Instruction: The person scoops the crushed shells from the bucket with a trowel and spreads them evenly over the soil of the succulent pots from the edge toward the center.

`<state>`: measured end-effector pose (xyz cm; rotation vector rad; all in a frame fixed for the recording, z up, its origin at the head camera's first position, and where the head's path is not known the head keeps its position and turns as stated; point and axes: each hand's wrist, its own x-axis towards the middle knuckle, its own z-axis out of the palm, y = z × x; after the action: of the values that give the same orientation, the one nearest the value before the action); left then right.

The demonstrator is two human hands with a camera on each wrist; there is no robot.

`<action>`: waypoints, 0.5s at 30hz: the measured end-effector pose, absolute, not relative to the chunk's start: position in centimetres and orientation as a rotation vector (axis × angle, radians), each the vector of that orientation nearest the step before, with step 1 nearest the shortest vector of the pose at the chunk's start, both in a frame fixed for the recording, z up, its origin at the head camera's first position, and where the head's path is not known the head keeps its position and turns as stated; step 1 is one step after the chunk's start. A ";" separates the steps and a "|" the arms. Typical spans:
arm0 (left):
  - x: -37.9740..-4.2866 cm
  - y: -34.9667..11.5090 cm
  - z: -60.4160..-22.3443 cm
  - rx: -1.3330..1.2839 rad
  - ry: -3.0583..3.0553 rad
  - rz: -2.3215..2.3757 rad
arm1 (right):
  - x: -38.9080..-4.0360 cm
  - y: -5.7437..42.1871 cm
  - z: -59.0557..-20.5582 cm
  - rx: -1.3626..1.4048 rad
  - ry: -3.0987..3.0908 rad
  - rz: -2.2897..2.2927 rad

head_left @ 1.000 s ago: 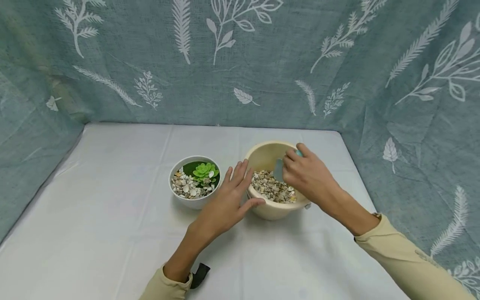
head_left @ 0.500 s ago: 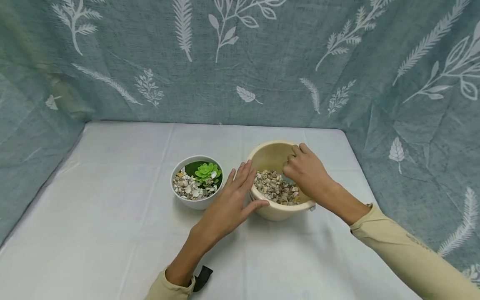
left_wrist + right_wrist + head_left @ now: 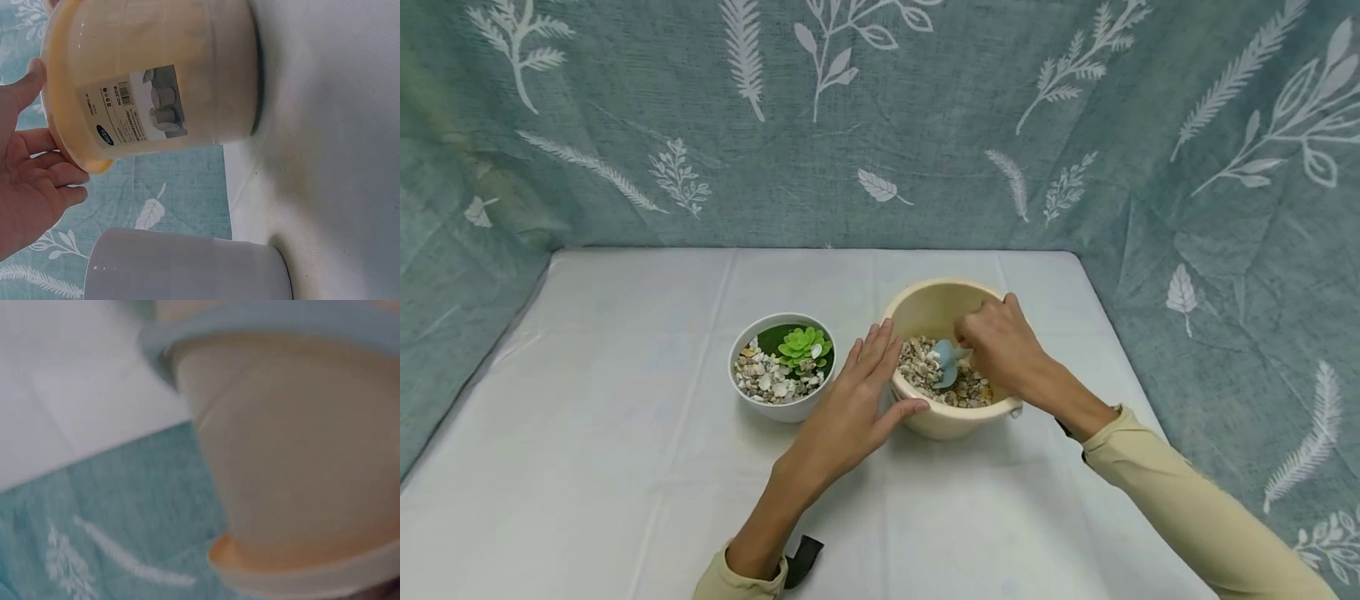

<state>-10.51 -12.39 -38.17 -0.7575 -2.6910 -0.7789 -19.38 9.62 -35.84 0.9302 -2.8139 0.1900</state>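
A cream bucket [image 3: 940, 427] holds small pebbles or shell bits [image 3: 917, 358]. Over its right side my right hand [image 3: 1003, 346] grips a light-blue small shovel [image 3: 947, 364], its blade down among the pebbles. My left hand [image 3: 853, 392] rests against the bucket's left rim with fingers mostly straight; in the left wrist view, the thumb [image 3: 31, 78] and fingertips touch that rim. The right wrist view is blurred, shows the bucket's wall [image 3: 300, 450] and hides the right fingers. Left of the bucket stands a white bowl [image 3: 782, 412] with pale pebbles [image 3: 771, 375] and a green succulent [image 3: 803, 346].
Both containers stand on a white-covered table [image 3: 602, 400]. A green leaf-print cloth [image 3: 737, 183] hangs behind and at the sides. A printed label [image 3: 131, 106] is on the bucket's wall. A black strap [image 3: 805, 558] hangs at the left wrist.
The right hand has dipped lower into the bucket and turned. The shovel's blade, hidden mostly half a second ago, now shows in the pebbles further left. The left hand stays at the rim.
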 end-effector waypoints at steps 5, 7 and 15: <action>-10.4 -12.4 -38.3 -0.765 -2.685 -0.794 | -18.5 9.5 -35.8 0.818 -2.824 0.335; -10.5 -12.3 -38.3 -0.770 -2.685 -0.791 | -18.2 9.7 -35.3 0.757 -2.838 0.385; -10.5 -12.5 -38.2 -0.738 -2.681 -0.778 | -17.6 11.2 -33.2 0.661 -2.821 0.536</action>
<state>-10.51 -12.50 -38.18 -0.7378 -2.6807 -0.7782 -17.62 11.23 -33.17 0.6613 -2.8212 0.5362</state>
